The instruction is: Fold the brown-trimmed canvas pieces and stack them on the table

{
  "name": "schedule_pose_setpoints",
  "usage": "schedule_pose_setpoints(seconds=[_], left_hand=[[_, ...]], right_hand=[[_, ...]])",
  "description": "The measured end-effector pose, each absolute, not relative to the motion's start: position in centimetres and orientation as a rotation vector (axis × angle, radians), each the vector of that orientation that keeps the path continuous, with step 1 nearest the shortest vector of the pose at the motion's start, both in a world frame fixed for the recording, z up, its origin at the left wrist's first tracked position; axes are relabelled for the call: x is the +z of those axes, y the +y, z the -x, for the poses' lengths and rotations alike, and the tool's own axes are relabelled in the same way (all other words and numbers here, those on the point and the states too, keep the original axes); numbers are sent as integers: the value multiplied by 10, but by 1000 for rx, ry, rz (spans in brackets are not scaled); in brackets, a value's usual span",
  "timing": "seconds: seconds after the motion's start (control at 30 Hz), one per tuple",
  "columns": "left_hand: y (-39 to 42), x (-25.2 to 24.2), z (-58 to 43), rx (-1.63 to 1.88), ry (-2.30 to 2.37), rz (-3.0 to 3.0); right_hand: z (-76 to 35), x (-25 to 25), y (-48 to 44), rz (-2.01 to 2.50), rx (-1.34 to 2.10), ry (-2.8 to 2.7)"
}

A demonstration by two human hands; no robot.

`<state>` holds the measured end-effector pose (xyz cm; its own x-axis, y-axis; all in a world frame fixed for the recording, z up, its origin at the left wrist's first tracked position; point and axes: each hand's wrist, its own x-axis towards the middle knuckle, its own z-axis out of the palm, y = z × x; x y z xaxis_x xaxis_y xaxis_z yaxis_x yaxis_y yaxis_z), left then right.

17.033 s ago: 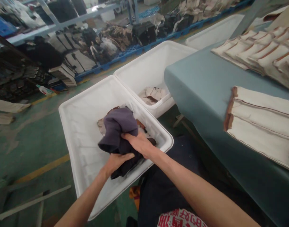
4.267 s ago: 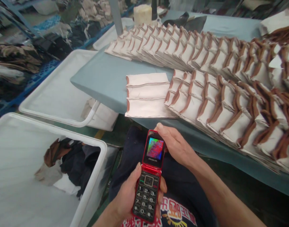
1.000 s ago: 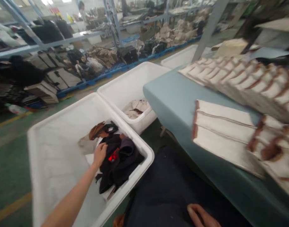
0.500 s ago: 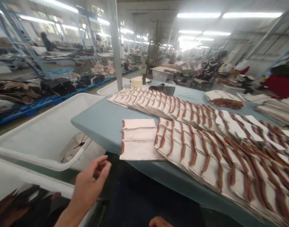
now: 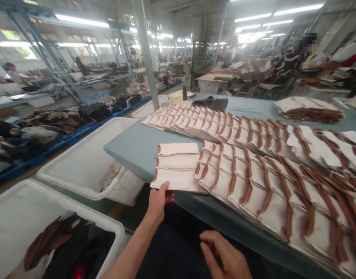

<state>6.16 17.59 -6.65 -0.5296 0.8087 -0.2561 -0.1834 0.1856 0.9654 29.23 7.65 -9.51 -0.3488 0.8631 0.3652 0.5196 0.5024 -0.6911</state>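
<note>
A cream fabric panel [image 5: 178, 161] with seams across it and brown edging on its left side lies at the near edge of the blue-covered table. My left hand [image 5: 159, 199] pinches its near-left corner, thumb on top and fingers beneath. Beside it, a long overlapping row of similar cream panels [image 5: 239, 174] with brown edges runs off to the right. My right hand [image 5: 224, 254] hangs low in front of my dark clothing, short of the table. Its fingers are loosely curled, thumb apart, with nothing visible in them.
Behind lies a second row of panels [image 5: 192, 118], with white paper strips [image 5: 314, 145] on its right part. White bins [image 5: 79, 155] holding fabric stand to the left. A metal post [image 5: 147, 54] rises behind the table [image 5: 128, 143]. A person [image 5: 285, 62] works farther back.
My left hand has moved right and taken hold of the panel's near corner. My right hand has risen farther into view. The camera view has shifted slightly.
</note>
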Motion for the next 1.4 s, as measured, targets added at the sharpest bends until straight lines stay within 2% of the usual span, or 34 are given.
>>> schedule_pose_setpoints(seconds=[0.1, 0.2, 0.27, 0.37, 0.47, 0.67, 0.8, 0.9, 1.07, 1.17, 1.4], left_hand=[[175, -32, -53, 1796, 1600, -616], [139, 3, -35, 2066, 1558, -731], [104, 14, -29, 1911, 1649, -907], [58, 9, -40, 1486, 1856, -1282], [40, -4, -66, 1223, 1767, -1485], [45, -8, -103, 1366, 1483, -1901], [42, -9, -98, 1391, 1304, -1875], [44, -19, -86, 1464, 1378, -1881], [55, -47, -76, 1203, 1439, -1960], [58, -56, -80, 1217, 1394, -1999], [58, -49, -89, 1103, 1233, -1964]], right_hand=[[-290, -66, 128, 1264, 425, -1974], [-288, -55, 151, 1438, 410, -1914], [-281, -51, 142, 1388, 440, -1922], [-264, -45, 107, 1009, 371, -2081], [-249, -48, 75, 806, 224, -2204], [-261, -66, 59, 871, 273, -2250], [-287, -58, 56, 889, 341, -2289], [-303, -49, 53, 981, 251, -2333], [-317, -37, 53, 1025, 128, -2379], [-323, -34, 53, 1009, 118, -2425], [-327, -30, 53, 1062, 143, -2484]])
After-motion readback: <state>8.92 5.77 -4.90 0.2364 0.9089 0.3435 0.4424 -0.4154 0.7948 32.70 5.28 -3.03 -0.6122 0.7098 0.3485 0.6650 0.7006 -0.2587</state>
